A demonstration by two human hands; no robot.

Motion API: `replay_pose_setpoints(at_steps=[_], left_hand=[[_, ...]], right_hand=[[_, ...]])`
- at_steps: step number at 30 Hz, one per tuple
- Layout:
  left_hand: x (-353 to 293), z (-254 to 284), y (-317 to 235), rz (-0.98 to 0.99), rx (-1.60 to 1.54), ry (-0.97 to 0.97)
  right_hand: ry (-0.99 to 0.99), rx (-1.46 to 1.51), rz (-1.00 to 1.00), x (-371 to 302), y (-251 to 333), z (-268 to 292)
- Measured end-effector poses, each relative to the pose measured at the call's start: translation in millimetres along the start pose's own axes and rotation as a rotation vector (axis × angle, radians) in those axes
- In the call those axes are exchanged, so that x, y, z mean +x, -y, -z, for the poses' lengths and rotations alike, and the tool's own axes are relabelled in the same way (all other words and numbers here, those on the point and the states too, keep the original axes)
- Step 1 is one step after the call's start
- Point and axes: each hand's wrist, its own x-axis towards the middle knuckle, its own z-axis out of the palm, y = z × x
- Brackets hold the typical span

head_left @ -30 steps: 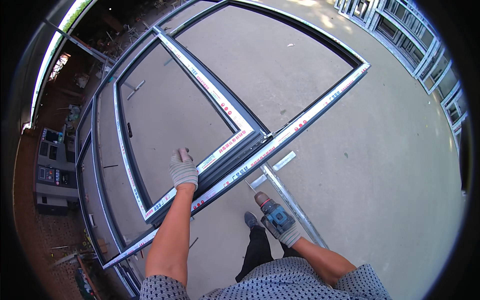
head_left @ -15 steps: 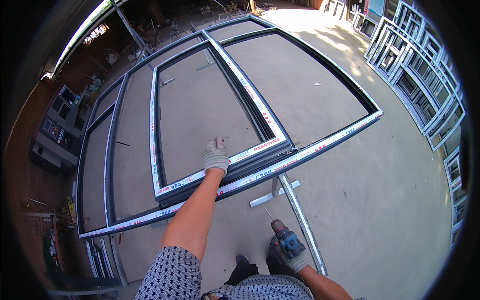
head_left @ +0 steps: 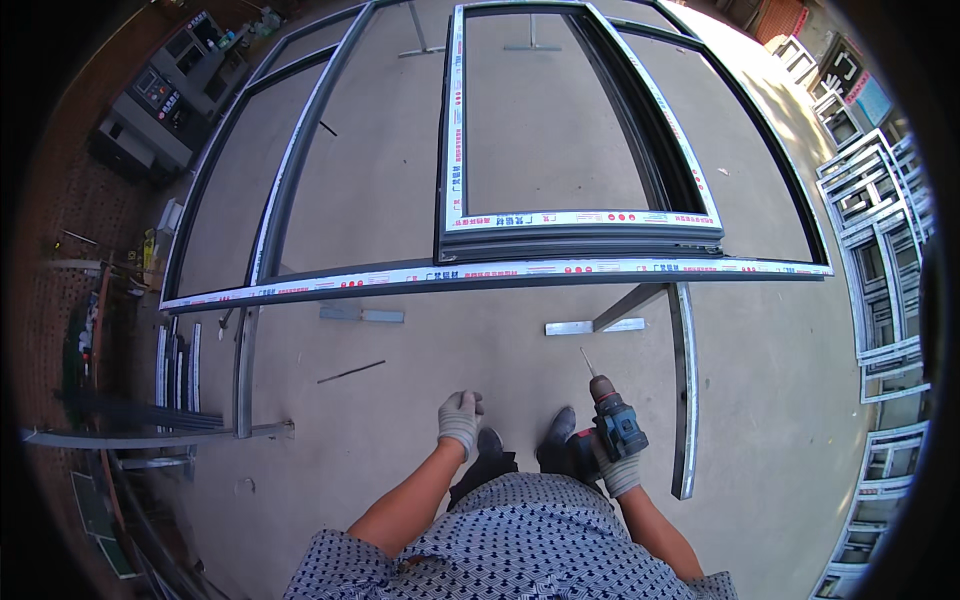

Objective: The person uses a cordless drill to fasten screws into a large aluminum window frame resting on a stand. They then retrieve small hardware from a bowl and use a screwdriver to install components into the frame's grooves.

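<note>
My left hand (head_left: 460,418), in a striped knit glove, is in front of my body with its fingers curled together. Whether anything is inside them is hidden. The gloved right hand (head_left: 617,468) is wrapped round the handle of a blue and black cordless drill (head_left: 618,425). Its long thin bit points up and away from me. Beyond both hands lies a large dark metal window frame (head_left: 400,273) faced with printed white film. A smaller sash (head_left: 590,219) of the same make rests on it, right of the middle. Neither hand touches the frame or the sash.
Metal stand legs (head_left: 683,390) support the frame at right, with another post (head_left: 243,370) at left. A thin dark rod (head_left: 351,372) lies on the floor. Finished frames (head_left: 880,250) lean along the right side. A grey machine (head_left: 150,110) stands far left.
My left hand has come off the sash and drawn back towards my body, its fingers curling. The drill stays in my right hand, slightly raised. My view has turned left and down.
</note>
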Motion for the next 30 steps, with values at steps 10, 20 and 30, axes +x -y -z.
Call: replay_pose_setpoints(at_steps=[10,20,30], left_hand=[[-81,420,254,0.519,-0.236,-0.844],[-106,305,265,0.633,-0.757,-0.596],[-198,267,203,0.521,-0.886,-0.922]], right_hand=[[0.693,0.057,-0.086,52,211,-48],[0.982,0.486,0.122,63,222,-159],[0.857,-0.120,1.042,94,277,-168]])
